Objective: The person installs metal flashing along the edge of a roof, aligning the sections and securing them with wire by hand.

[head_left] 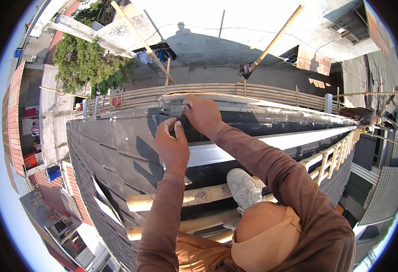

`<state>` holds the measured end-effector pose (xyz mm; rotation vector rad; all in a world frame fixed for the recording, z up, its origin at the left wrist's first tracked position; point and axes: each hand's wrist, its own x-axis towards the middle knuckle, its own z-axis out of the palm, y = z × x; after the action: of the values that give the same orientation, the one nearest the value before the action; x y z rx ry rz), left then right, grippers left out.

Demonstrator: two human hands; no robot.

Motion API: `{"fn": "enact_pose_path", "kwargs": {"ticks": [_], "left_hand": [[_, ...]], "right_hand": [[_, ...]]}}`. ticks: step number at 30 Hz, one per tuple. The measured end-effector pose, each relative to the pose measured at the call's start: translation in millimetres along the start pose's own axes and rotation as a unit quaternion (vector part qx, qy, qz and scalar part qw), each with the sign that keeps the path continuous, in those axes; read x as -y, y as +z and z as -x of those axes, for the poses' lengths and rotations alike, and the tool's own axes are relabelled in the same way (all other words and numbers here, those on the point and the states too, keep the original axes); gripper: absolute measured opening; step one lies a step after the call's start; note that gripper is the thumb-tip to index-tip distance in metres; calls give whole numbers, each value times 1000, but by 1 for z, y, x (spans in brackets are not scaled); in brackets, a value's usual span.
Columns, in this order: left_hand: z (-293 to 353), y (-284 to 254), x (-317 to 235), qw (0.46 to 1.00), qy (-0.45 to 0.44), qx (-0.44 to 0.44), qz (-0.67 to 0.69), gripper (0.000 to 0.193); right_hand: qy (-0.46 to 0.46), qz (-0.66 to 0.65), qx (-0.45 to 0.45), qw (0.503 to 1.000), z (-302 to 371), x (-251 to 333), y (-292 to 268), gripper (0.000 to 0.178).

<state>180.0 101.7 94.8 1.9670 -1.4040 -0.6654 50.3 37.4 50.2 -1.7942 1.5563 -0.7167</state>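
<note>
My left hand (172, 141) is closed in a pinch at the edge of a dark, thin roofing flap (158, 119) just below the roof ridge. Right beside it and a little farther away, my right hand (203, 115) is closed with its fingertips together over the ridge. A small greyish bit shows at those fingertips, too small to name. Under and around both hands lies the dark shingled roof (112, 149). A long, shiny white metal strip (208, 154) runs from near my left wrist to the right, passing beneath my right forearm.
Bamboo poles (199, 196) form a ladder on the slope, with my light shoe (244, 188) by them. Beyond the ridge runs a bamboo railing (271, 89) with upright poles. A person (361, 115) is at the far right end. Loose white-edged sheets (106, 201) lie at left.
</note>
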Motion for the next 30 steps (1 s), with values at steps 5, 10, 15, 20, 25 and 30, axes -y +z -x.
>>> {"fn": "enact_pose_path", "kwargs": {"ticks": [5, 10, 15, 20, 25, 30], "left_hand": [[2, 17, 0, 965, 140, -25, -219, 29], [-8, 31, -3, 958, 126, -49, -254, 23], [-8, 42, -4, 964, 103, -75, -233, 22], [-9, 42, -2, 959, 100, -72, -256, 19], [-17, 39, 0, 952, 145, -56, -263, 18], [-17, 41, -1, 955, 154, -54, -248, 17]], "right_hand": [[33, -27, 20, 999, 0, -2, -5, 18], [41, -54, 18, 998, -3, -5, -8, 19], [107, -111, 46, 987, -4, -7, -9, 20], [105, -109, 37, 988, -4, -6, -9, 20], [136, -182, 101, 969, -4, -10, -14, 21], [127, -269, 54, 953, 2, -11, -52, 19]]}}
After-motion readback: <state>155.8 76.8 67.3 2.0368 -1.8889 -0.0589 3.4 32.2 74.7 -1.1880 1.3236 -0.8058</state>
